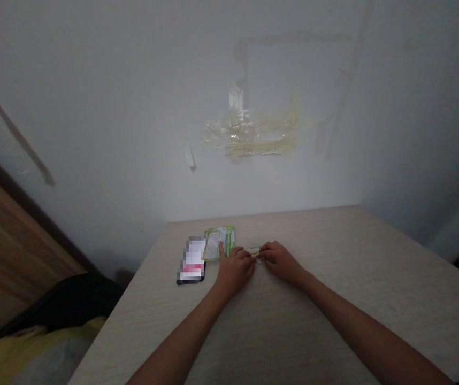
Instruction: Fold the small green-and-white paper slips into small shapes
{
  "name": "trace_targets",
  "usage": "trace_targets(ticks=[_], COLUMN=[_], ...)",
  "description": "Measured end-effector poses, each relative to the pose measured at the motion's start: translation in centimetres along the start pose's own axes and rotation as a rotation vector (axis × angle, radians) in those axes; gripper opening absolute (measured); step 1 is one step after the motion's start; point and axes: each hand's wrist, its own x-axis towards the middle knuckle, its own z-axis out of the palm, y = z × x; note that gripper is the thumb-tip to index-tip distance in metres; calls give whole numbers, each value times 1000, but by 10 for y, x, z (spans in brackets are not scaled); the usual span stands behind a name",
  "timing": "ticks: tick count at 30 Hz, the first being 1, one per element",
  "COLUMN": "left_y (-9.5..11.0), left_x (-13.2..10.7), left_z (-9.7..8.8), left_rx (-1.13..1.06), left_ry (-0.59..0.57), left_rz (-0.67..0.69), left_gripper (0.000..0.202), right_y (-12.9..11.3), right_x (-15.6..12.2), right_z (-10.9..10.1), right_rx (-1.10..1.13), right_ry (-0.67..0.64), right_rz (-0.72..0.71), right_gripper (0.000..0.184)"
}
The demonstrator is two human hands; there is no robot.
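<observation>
Close together on the table, my two hands hold a small, thin, pale piece [255,249] with a little green on it. Its kind is too small and covered to make out. My left hand [234,268] pinches its left side, with one finger stretched out over a green printed packet [214,243]. At the right side, my right hand [282,261] has its fingertips closed on the same piece. Left of the packet lies a phone [193,262] with its screen lit and blurred, close against the packet's edge.
The pale wood-grain table [318,342] meets a white wall [125,107] at the back. Clear tape [249,131] and stains mark the wall. To the left are a wooden panel [24,224], dark cloth [77,299] and yellow cloth [24,353].
</observation>
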Motion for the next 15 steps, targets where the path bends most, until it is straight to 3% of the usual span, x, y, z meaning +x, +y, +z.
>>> trace_targets(ticks=[15], left_y=[-2], left_x=[2], left_z=[-3], left_rx=[-35], left_ry=[-46], left_rz=[-15], left_gripper=[21], right_y=[-2], right_x=[1], right_z=[-1], right_rx=[-3], right_ry=[-20], right_rz=[8], right_gripper=[40])
